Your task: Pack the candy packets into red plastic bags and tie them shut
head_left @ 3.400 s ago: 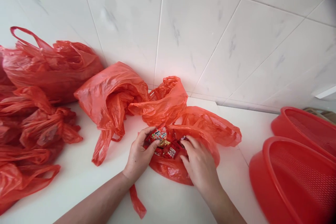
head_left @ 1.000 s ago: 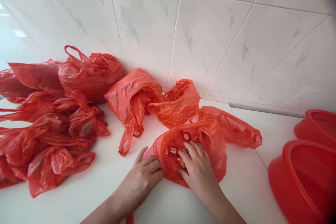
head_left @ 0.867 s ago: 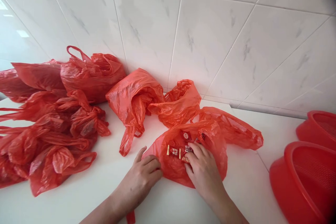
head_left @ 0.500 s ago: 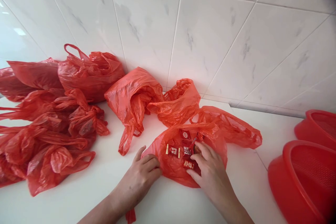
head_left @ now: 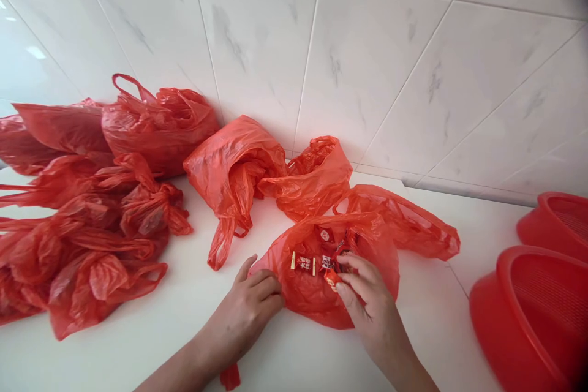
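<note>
A red plastic bag lies spread on the white surface in front of me, its mouth open. Curled over its near left edge, my left hand grips the plastic. My right hand is over the bag's opening, thumb and fingers closed on a small red-wrapped candy. Inside the bag lie several other small packets, among them a red packet with cream ends and a dark red one. My right fingers partly hide the packets behind them.
Several filled red bags crowd the left side. More crumpled bags sit along the tiled wall, with another bag just behind the open one. Two red plastic baskets stand at the right.
My right hand has pinched a candy in the bag and raised it slightly, turning it. The left hand stays at the bag's edge.
</note>
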